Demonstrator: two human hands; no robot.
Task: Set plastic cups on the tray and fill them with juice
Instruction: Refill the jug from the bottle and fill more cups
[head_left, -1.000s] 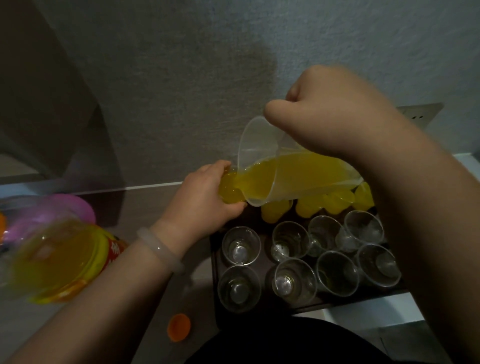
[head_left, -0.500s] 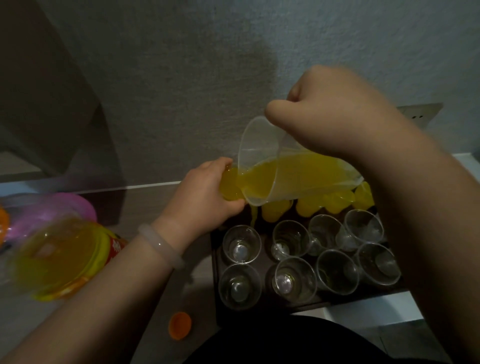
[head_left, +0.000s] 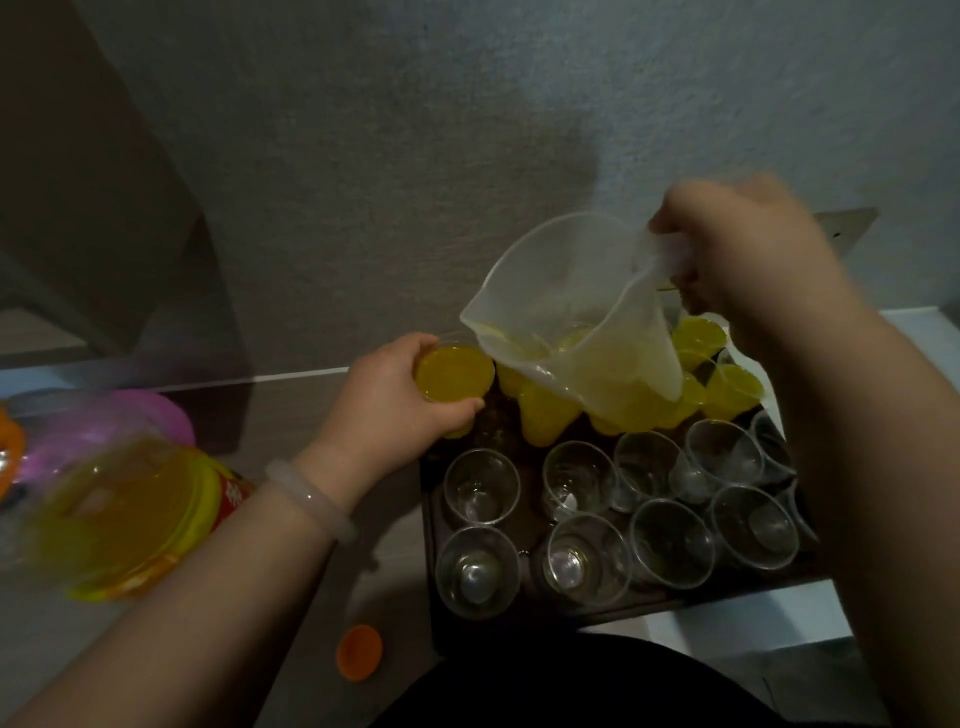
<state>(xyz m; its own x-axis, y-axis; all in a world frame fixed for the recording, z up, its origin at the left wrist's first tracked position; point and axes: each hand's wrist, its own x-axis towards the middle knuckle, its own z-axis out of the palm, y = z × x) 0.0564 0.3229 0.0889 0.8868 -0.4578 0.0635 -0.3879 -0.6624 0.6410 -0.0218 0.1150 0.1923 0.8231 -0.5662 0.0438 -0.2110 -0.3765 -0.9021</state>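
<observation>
far left of the tray (head_left: 430, 525), a big juice bottle (head_left: 119, 519) lies blurred at the frame edge, yellow inside with a red label showing, and a pink lid (head_left: 150, 421) sits behind it. nearer the camera, just off the tray's near left corner, a small orange cap (head_left: 359, 651) rests on the counter. now the left hand (head_left: 395, 400), pale bracelet (head_left: 311, 506) on the wrist, is at the tray's far left corner, fingers and thumb curled round a full cup (head_left: 453, 375) brimming with yellow juice; whether that cup stands on the tray or is lifted off it, i cannot tell. on the tray itself, the near half carries two rows of empty cups (head_left: 480, 486), clear plastic, upright, packed rim to rim. the far half carries the filled cups (head_left: 545, 415), yellow, crowded together. above those filled cups hangs a clear jug (head_left: 582, 322), tipped over with its spout toward the tray's left side and just beside the full cup's rim, only a shallow pool of juice left inside. over the tray's far right corner, the right hand (head_left: 743, 254) has the jug by its handle, fingers wrapped tight round it, a little blurred. behind the tray rises a grey wall.
</observation>
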